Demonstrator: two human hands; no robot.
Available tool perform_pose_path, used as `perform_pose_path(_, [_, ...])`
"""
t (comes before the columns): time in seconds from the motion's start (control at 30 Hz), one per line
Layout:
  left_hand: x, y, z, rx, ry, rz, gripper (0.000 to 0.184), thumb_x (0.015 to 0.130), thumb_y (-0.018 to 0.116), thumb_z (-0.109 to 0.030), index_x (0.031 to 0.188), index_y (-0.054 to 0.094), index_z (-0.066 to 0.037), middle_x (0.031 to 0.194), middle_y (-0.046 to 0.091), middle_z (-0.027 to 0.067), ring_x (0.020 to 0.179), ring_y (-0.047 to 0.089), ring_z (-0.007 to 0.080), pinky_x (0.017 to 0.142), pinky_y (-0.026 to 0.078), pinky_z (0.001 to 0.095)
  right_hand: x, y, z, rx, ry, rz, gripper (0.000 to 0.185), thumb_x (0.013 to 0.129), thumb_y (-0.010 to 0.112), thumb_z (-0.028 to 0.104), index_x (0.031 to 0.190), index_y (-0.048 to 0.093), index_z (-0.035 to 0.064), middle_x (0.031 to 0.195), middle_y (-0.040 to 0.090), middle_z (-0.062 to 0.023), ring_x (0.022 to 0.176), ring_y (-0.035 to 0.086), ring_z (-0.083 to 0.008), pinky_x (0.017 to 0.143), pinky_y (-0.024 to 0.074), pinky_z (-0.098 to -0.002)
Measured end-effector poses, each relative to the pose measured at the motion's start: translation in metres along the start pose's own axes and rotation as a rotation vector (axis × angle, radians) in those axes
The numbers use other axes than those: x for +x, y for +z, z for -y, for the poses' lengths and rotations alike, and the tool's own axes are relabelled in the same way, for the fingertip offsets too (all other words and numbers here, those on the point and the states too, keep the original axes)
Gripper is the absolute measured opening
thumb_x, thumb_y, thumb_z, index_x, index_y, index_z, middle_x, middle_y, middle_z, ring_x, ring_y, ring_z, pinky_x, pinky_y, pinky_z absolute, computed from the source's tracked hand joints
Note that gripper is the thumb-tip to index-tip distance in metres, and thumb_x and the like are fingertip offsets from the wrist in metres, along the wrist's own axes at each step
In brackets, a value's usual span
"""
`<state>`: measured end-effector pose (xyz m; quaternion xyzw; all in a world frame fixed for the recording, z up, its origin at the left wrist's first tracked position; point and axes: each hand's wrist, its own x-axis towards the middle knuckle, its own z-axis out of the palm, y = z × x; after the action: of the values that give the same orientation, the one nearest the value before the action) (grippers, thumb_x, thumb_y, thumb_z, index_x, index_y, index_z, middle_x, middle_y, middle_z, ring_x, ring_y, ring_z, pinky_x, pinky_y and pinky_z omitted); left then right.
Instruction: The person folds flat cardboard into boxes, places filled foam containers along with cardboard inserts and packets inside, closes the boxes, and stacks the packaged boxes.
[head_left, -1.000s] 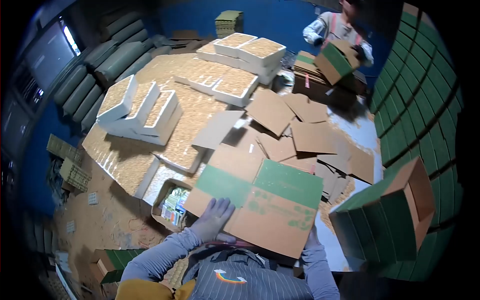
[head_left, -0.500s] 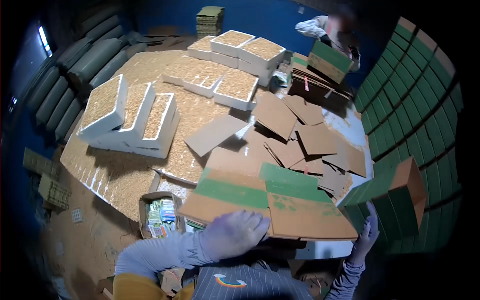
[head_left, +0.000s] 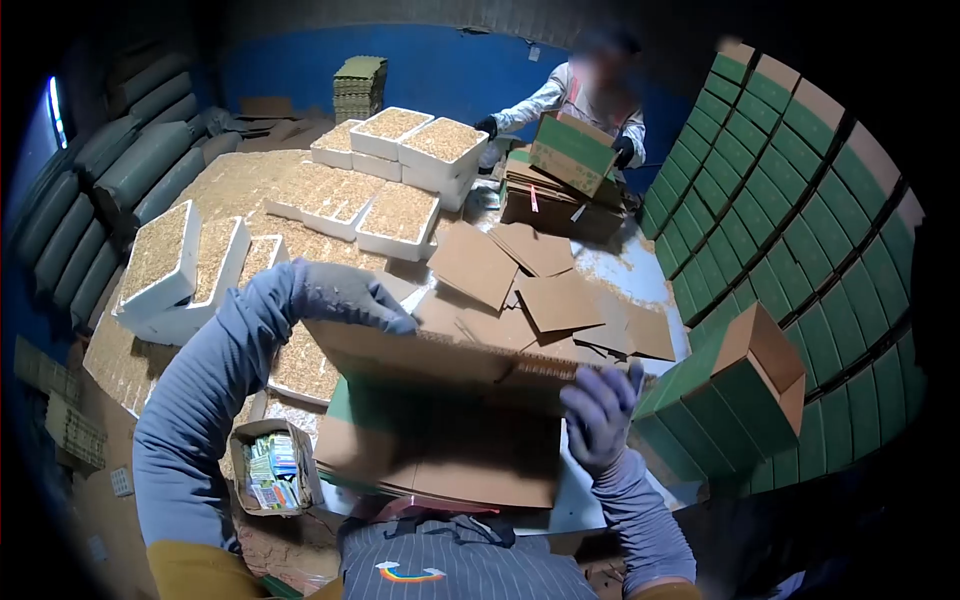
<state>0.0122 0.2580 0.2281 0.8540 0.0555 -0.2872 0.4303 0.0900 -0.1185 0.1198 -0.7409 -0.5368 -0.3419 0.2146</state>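
Lying at the near side of the counter (head_left: 582,500), just beyond the striped rainbow apron (head_left: 450,562), are flattened cartons (head_left: 450,455), brown with a green band at the left. Above them a corrugated carton (head_left: 440,362) stands tilted up. The left hand (head_left: 352,297) is clamped on its upper edge toward the left; the right hand (head_left: 598,415), well apart from the left, has its fingers spread by the carton's right end, and whether it touches cannot be told. Near left sits a small box (head_left: 238,462) of printed packets (head_left: 273,468); to the right, an upended green-and-brown carton (head_left: 690,425). Farther back lie loose cardboard sheets (head_left: 473,265), with white trays (head_left: 393,243) of tan flaky material to their left. At the far side a co-worker (head_left: 570,100) is behind another green-banded carton (head_left: 572,152). Stacked green cartons (head_left: 790,240) line the right.
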Motion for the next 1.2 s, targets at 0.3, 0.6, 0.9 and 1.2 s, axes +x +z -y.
perform_pose_path(0.3, [-0.013, 0.029, 0.017, 0.103, 0.147, -0.458, 0.045, 0.088, 0.066, -0.039, 0.124, 0.062, -0.012, 0.080, 0.070, 0.0086, 0.071, 0.064, 0.0172, 0.071, 0.052, 0.0340, 0.060, 0.025, -0.030, 0.226, 0.091, -0.119, 0.026, 0.088, 0.051, 0.033, 0.072, 0.057, 0.0131, 0.076, 0.050, -0.0051, 0.090, 0.052, -0.0266, 0.106, 0.0267, -0.0527])
perform_pose_path(0.6, [-0.054, 0.106, -0.033, 0.606, 0.577, -0.594, 0.049, 0.093, 0.056, -0.021, 0.140, 0.042, -0.020, 0.093, 0.065, 0.0117, 0.073, 0.067, 0.0239, 0.068, 0.056, 0.0379, 0.125, -0.010, 0.042, 0.451, -0.539, 0.778, 0.038, 0.089, 0.056, 0.031, 0.060, 0.064, 0.0098, 0.060, 0.057, -0.0068, 0.069, 0.055, -0.0235, 0.093, 0.0425, -0.0377])
perform_pose_path(0.9, [0.038, 0.125, 0.028, 0.847, 0.134, -1.295, 0.092, 0.071, 0.072, -0.049, 0.145, 0.032, -0.013, 0.145, 0.028, 0.0185, 0.136, 0.024, 0.0386, 0.110, 0.012, 0.0656, 0.021, -0.038, -0.020, 0.730, 0.002, 0.973, 0.063, 0.074, 0.068, 0.005, 0.133, 0.048, 0.0116, 0.140, 0.042, -0.0149, 0.133, 0.035, -0.0335, 0.111, 0.0313, -0.0415])
perform_pose_path(1.2, [-0.051, 0.167, 0.011, 0.293, 0.817, -0.579, 0.072, 0.077, 0.072, -0.042, 0.131, 0.047, -0.002, 0.122, 0.055, 0.0188, 0.115, 0.052, 0.0346, 0.101, 0.040, 0.0484, -0.009, 0.002, -0.021, 1.259, 1.209, 0.641, 0.081, 0.083, 0.071, 0.024, 0.147, 0.026, 0.0015, 0.140, 0.042, -0.0148, 0.127, 0.041, -0.0219, 0.106, 0.0339, -0.0330])
